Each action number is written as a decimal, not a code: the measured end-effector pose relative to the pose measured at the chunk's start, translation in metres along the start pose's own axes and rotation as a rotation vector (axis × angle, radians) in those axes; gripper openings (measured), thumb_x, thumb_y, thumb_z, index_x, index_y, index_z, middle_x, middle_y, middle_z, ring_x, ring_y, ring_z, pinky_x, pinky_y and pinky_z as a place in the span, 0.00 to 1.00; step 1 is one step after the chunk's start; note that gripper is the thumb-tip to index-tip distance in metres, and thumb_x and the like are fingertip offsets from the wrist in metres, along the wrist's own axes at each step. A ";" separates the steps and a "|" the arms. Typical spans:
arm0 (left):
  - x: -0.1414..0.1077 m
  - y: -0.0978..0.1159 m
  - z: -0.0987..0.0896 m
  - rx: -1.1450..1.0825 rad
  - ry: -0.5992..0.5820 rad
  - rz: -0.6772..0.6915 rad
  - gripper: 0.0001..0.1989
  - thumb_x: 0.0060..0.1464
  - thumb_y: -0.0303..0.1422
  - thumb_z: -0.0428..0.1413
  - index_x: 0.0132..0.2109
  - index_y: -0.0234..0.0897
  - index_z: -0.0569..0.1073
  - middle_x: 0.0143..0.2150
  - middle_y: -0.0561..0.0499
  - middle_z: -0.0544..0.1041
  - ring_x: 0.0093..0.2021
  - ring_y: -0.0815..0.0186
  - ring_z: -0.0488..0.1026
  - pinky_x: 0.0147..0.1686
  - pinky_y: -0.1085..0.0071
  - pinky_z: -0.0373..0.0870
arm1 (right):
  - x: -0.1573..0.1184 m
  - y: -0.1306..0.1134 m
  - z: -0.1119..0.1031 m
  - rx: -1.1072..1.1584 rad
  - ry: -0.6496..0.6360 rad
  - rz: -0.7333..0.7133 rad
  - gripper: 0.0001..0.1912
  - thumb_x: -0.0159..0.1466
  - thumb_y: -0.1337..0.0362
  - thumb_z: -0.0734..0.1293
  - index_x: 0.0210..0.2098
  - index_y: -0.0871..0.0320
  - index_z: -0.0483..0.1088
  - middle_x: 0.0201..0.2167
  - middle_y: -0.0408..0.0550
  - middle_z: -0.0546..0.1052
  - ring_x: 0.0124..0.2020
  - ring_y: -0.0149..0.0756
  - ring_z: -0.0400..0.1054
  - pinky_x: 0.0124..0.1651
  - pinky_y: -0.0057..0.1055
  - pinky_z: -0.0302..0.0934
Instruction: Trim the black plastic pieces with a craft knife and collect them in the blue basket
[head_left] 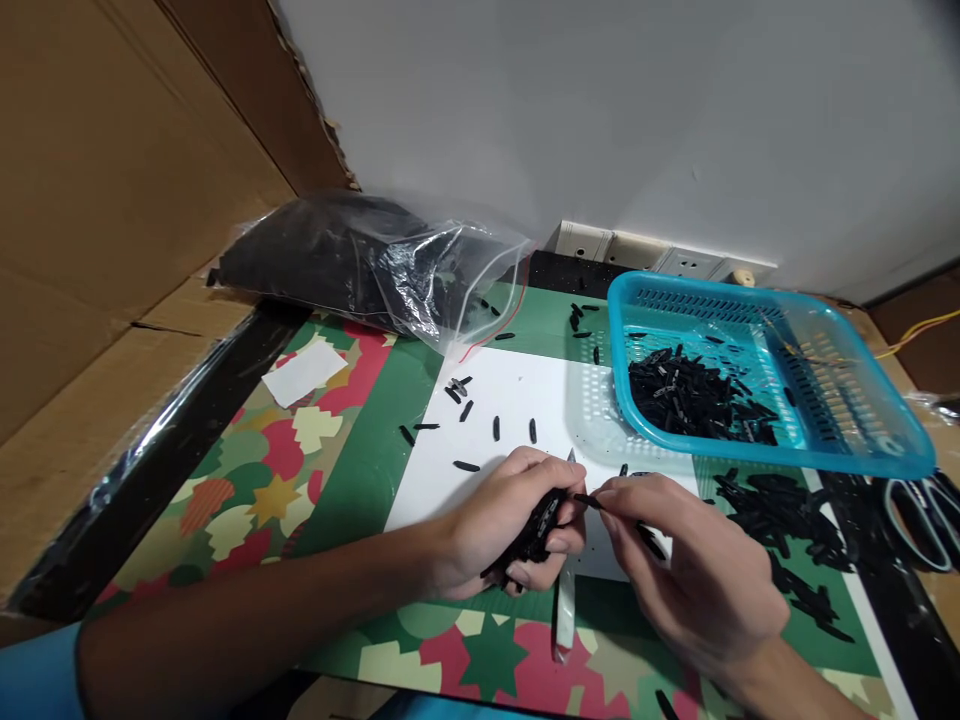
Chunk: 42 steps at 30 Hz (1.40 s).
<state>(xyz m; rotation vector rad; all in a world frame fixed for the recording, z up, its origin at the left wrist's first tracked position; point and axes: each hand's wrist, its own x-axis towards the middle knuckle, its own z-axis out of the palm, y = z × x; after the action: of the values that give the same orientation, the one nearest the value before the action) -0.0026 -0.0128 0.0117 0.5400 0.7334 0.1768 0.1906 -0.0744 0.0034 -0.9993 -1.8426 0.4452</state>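
Observation:
My left hand (484, 520) is curled around a bunch of small black strips (536, 530). My right hand (697, 570) pinches the end of one thin black strip (587, 501) between thumb and fingertips, close against the left fingers. Both hands are over a white sheet of paper (420, 490). A slim white stick-like tool (565, 615) with a pointed grey tip lies beneath the left fingers, its middle partly hidden. Several loose black strips (466, 466) are scattered on the paper, and a larger heap (780, 510) spreads right of my right hand.
A blue plastic basket (772, 460) holds a pile of black strips. At the back left lies a clear zip bag (337, 265) filled with black material. Scissors (919, 520) sit at the right edge. A small white paper (304, 373) and wall sockets (637, 250) are also visible.

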 end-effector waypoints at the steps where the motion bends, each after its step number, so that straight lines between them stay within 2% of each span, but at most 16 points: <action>1: 0.000 0.000 -0.001 -0.011 -0.011 0.004 0.19 0.66 0.48 0.55 0.32 0.41 0.63 0.22 0.60 0.63 0.13 0.76 0.54 0.10 0.79 0.45 | -0.002 0.002 0.000 0.036 0.003 0.026 0.19 0.67 0.81 0.67 0.52 0.56 0.74 0.39 0.51 0.84 0.37 0.39 0.81 0.40 0.33 0.75; 4: 0.000 -0.001 -0.002 -0.047 -0.034 0.038 0.19 0.66 0.46 0.54 0.31 0.40 0.63 0.22 0.61 0.63 0.13 0.76 0.53 0.11 0.79 0.48 | -0.008 0.006 -0.001 0.091 -0.004 0.108 0.19 0.68 0.81 0.67 0.52 0.55 0.75 0.41 0.49 0.84 0.40 0.38 0.81 0.44 0.33 0.75; 10: 0.001 0.000 -0.003 -0.049 -0.023 0.105 0.18 0.67 0.43 0.54 0.30 0.40 0.63 0.22 0.60 0.64 0.12 0.76 0.54 0.10 0.79 0.51 | -0.006 0.006 -0.003 0.126 -0.017 0.201 0.15 0.70 0.79 0.68 0.50 0.54 0.75 0.38 0.46 0.82 0.36 0.33 0.78 0.40 0.28 0.73; 17: 0.003 -0.002 -0.005 -0.085 -0.073 0.152 0.18 0.65 0.41 0.57 0.30 0.39 0.64 0.21 0.60 0.65 0.11 0.76 0.54 0.09 0.80 0.51 | -0.004 0.008 -0.003 0.051 -0.041 0.090 0.17 0.70 0.81 0.65 0.50 0.56 0.73 0.40 0.49 0.82 0.39 0.37 0.79 0.42 0.32 0.73; 20: 0.003 -0.002 -0.004 -0.096 -0.077 0.159 0.17 0.64 0.40 0.58 0.30 0.39 0.64 0.20 0.60 0.65 0.11 0.77 0.53 0.09 0.80 0.52 | -0.006 0.008 -0.003 0.099 -0.036 0.100 0.17 0.69 0.81 0.66 0.50 0.55 0.74 0.40 0.50 0.83 0.40 0.39 0.80 0.44 0.34 0.74; 26: 0.002 0.000 -0.002 -0.118 -0.104 0.168 0.18 0.63 0.40 0.61 0.29 0.38 0.64 0.19 0.61 0.64 0.11 0.77 0.55 0.08 0.81 0.53 | -0.003 0.005 -0.004 0.215 -0.028 0.282 0.10 0.70 0.71 0.72 0.50 0.55 0.75 0.40 0.48 0.83 0.35 0.35 0.77 0.38 0.31 0.72; 30: 0.002 -0.002 -0.002 -0.061 -0.069 0.126 0.18 0.65 0.41 0.61 0.31 0.38 0.67 0.20 0.61 0.65 0.11 0.77 0.56 0.09 0.82 0.53 | 0.006 0.001 -0.004 0.260 -0.110 0.404 0.02 0.72 0.67 0.71 0.41 0.56 0.77 0.33 0.43 0.80 0.30 0.31 0.72 0.34 0.28 0.66; 33: 0.002 -0.002 -0.001 -0.035 -0.053 0.146 0.17 0.66 0.40 0.60 0.31 0.38 0.67 0.20 0.60 0.66 0.11 0.76 0.57 0.09 0.81 0.53 | 0.009 0.000 -0.005 0.413 -0.137 0.574 0.08 0.74 0.62 0.70 0.38 0.56 0.77 0.29 0.42 0.77 0.28 0.30 0.68 0.31 0.27 0.62; 35: 0.003 -0.002 -0.001 -0.043 -0.052 0.169 0.17 0.66 0.39 0.59 0.30 0.38 0.66 0.20 0.60 0.66 0.11 0.76 0.57 0.10 0.81 0.53 | 0.008 0.000 -0.006 0.524 -0.147 0.656 0.09 0.75 0.60 0.68 0.40 0.56 0.78 0.28 0.41 0.76 0.27 0.29 0.68 0.30 0.26 0.62; 39: 0.003 0.000 -0.001 -0.074 -0.057 0.193 0.16 0.68 0.37 0.55 0.30 0.38 0.65 0.20 0.61 0.64 0.11 0.76 0.55 0.10 0.80 0.53 | 0.004 0.003 -0.007 0.562 -0.100 0.704 0.11 0.78 0.57 0.65 0.46 0.54 0.78 0.28 0.41 0.77 0.28 0.30 0.69 0.31 0.26 0.62; 42: 0.004 0.000 -0.001 -0.088 -0.065 0.183 0.16 0.68 0.37 0.55 0.30 0.38 0.66 0.20 0.61 0.64 0.11 0.76 0.54 0.09 0.80 0.52 | 0.004 0.004 -0.007 0.528 -0.106 0.706 0.14 0.77 0.54 0.65 0.43 0.55 0.77 0.27 0.40 0.76 0.27 0.30 0.67 0.31 0.27 0.60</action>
<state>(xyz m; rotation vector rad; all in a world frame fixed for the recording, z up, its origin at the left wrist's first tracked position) -0.0006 -0.0109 0.0087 0.5264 0.6101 0.3591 0.1974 -0.0696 0.0061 -1.2339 -1.2942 1.3486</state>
